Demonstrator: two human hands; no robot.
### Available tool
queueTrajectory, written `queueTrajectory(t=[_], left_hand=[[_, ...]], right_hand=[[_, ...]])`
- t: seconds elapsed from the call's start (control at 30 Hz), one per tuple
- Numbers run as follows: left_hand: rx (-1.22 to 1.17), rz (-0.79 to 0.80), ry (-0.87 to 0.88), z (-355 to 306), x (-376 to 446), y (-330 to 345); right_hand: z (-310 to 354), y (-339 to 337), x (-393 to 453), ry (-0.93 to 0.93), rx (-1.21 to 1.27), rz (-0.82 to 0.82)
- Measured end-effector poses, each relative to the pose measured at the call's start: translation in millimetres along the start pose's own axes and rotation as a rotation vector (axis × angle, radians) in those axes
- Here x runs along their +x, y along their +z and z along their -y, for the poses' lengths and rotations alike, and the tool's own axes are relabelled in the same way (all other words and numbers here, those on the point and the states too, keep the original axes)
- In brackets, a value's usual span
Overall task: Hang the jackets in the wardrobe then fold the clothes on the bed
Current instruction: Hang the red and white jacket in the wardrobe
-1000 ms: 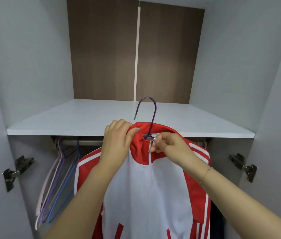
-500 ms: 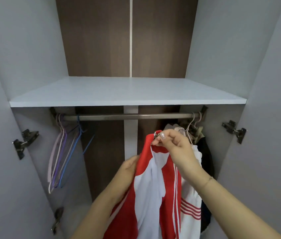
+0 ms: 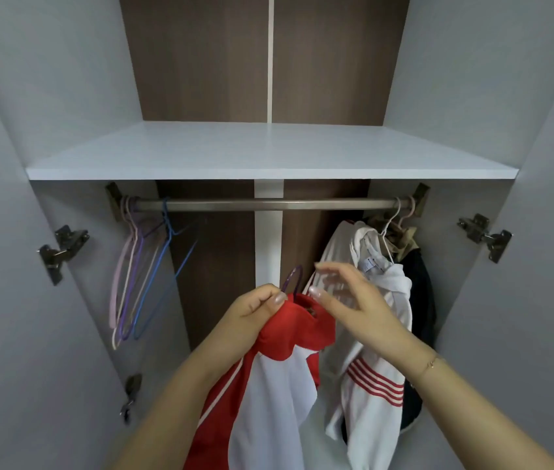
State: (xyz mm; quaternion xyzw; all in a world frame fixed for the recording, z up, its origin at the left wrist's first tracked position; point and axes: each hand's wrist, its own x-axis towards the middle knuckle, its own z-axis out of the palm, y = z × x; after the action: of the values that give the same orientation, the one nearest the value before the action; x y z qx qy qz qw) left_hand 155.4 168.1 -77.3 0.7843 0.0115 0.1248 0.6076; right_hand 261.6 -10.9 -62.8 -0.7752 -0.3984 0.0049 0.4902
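Observation:
A red and white jacket (image 3: pixel 269 378) hangs from a purple hanger whose hook (image 3: pixel 293 277) sticks up above the collar. My left hand (image 3: pixel 255 312) grips the red collar just under that hook. My right hand (image 3: pixel 347 300) hovers to the right of the collar with fingers spread and blurred, holding nothing. Both hands are below the metal wardrobe rail (image 3: pixel 269 204). A white jacket with red stripes (image 3: pixel 370 334) hangs from the rail at the right, partly behind my right hand.
Several empty wire hangers (image 3: pixel 140 266) hang at the rail's left end. A dark garment (image 3: pixel 421 300) hangs at the far right. A white shelf (image 3: pixel 269 154) lies above the rail. Door hinges (image 3: pixel 62 252) stick out on both side walls.
My right hand let go of the jacket's collar and opened. My left hand moved up from the jacket's body and took the collar. The purple hook now shows above it.

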Motion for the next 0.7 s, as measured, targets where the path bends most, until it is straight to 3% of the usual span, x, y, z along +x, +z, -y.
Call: queueTrajectory(t=[0.1, 0.27, 0.43, 0.57, 0.7], left_hand=[[0.017, 0.046, 0.032, -12.0, -0.8, -3.6], [0.141, -0.014, 0.114, -17.0, -1.3, -20.0], [0.399, -0.058, -0.102, 22.5, -23.5, -57.0], [0.299, -0.065, -0.108, 44.3, -43.2, -57.4], [0.383, -0.101, -0.044, 52.7, -45.7, -37.0]], right_hand=[[10.0, -1.9, 18.3, -0.152, 0.035, 0.088], [24.8, 5.6, 38.3, -0.128, 0.333, 0.082], [25.1, 2.6, 49.4, -0.015, 0.877, -0.027], [14.2, -2.9, 47.7, 0.035, 0.804, -0.115], [17.5, -7.8, 33.7, 0.013, 0.654, -0.125]])
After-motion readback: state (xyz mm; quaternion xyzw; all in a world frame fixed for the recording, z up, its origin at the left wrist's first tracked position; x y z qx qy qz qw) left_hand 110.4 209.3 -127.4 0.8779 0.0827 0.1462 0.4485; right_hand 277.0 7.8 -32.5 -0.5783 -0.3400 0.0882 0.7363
